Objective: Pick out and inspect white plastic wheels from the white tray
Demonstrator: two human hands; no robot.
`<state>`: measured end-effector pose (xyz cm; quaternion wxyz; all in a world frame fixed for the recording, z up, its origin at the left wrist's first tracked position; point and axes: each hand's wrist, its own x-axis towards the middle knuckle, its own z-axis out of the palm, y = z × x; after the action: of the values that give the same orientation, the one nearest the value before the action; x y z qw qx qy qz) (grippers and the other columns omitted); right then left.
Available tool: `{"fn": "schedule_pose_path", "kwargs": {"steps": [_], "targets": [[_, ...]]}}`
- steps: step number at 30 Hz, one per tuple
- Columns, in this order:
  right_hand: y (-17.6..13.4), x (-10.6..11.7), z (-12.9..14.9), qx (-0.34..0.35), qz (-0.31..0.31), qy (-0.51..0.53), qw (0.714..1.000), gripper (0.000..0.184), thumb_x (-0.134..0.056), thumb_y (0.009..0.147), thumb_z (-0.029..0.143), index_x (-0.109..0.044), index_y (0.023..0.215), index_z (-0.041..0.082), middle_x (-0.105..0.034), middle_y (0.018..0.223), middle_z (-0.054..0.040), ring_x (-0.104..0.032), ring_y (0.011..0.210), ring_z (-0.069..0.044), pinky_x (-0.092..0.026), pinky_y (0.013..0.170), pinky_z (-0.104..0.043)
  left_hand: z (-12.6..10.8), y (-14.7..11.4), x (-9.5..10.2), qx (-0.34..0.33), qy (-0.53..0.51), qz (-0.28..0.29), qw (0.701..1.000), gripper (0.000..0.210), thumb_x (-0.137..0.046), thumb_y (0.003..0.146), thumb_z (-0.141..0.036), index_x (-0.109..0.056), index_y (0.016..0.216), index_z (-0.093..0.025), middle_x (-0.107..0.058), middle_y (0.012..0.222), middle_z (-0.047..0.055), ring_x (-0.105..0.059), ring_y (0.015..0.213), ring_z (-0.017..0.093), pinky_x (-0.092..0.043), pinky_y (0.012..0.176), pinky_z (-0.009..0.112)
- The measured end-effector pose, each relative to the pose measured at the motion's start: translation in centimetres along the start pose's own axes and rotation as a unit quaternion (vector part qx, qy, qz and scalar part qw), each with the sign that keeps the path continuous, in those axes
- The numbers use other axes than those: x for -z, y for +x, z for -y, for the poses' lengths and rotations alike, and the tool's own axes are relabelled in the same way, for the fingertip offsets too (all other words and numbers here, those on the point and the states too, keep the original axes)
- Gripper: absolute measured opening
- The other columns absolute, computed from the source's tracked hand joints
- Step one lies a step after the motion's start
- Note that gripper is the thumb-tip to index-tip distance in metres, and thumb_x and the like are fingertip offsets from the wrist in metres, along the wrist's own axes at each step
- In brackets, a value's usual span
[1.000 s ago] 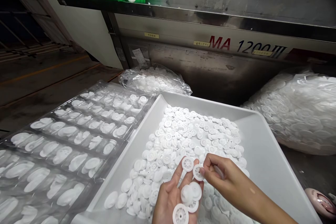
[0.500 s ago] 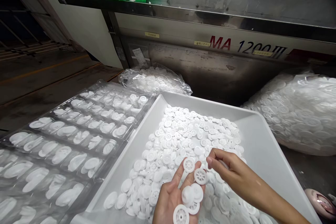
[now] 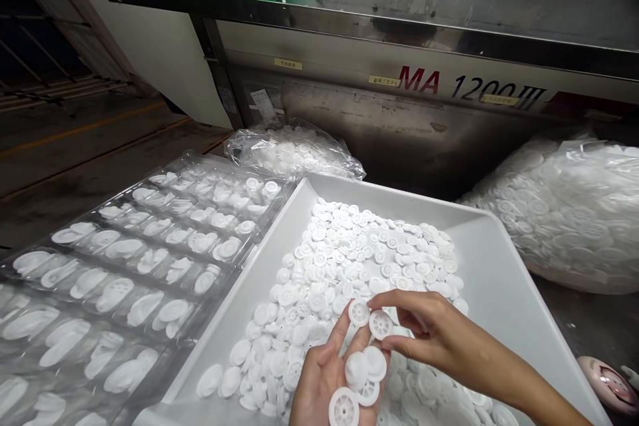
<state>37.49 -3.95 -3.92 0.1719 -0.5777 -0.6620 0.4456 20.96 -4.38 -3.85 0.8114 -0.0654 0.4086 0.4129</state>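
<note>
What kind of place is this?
Most likely a plastics factory floor: a big metal machine marked MA 1200, a tray heaped with white plastic wheels, and bags of more.
</note>
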Motion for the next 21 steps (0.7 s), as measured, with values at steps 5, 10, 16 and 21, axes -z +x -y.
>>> {"fn": "schedule_pose_path", "kwargs": {"steps": [5, 10, 16, 21], "targets": [[-0.04, 0.16, -0.17, 0.0, 0.009, 0.022, 1.0, 0.034, -0.061, 0.084, 0.041, -0.052, 0.115, 0.034, -0.037, 0.069, 0.0061, -0.035, 0.062, -0.011, -0.028, 0.055, -0.024, -0.02, 0.12, 0.28, -0.011, 0.037, 0.018, 0.999, 0.053, -0.03, 0.086, -0.012, -0.022, 0.137, -0.003, -0.069, 0.101, 0.018, -0.068, 0.086, 0.022, -0.049, 0.081, 0.035], [0.02, 0.45, -0.58, -0.005, 0.024, 0.047, 0.999, 0.045, -0.065, 0.081, 0.042, -0.043, 0.12, 0.035, -0.033, 0.07, 0.0071, -0.033, 0.061, -0.011, -0.028, 0.055, -0.023, -0.18, 0.02, 0.37, 0.0, 0.051, 0.031, 0.998, 0.057, -0.034, 0.086, -0.016, -0.018, 0.139, -0.006, -0.071, 0.092, 0.014, -0.068, 0.088, 0.022, -0.052, 0.068, 0.029], [-0.11, 0.62, -0.97, -0.013, 0.043, 0.057, 0.997, 0.048, -0.068, 0.079, 0.039, -0.041, 0.119, 0.036, -0.033, 0.073, 0.0073, -0.034, 0.064, -0.011, -0.031, 0.057, -0.022, -0.18, -0.1, 0.26, -0.007, 0.06, 0.009, 0.998, 0.056, -0.04, 0.084, -0.017, -0.025, 0.136, -0.003, -0.071, 0.089, 0.016, -0.069, 0.082, 0.023, -0.053, 0.07, 0.03], [-0.38, 0.16, -0.09, 0.006, 0.039, 0.03, 0.999, 0.051, -0.067, 0.081, 0.031, -0.038, 0.123, 0.039, -0.033, 0.071, 0.0082, -0.035, 0.063, -0.01, -0.031, 0.057, -0.021, -0.09, 0.02, 0.63, 0.017, 0.034, 0.049, 0.998, 0.052, -0.028, 0.088, -0.014, -0.02, 0.139, -0.009, -0.07, 0.097, 0.014, -0.068, 0.083, 0.018, -0.051, 0.07, 0.027]]}}
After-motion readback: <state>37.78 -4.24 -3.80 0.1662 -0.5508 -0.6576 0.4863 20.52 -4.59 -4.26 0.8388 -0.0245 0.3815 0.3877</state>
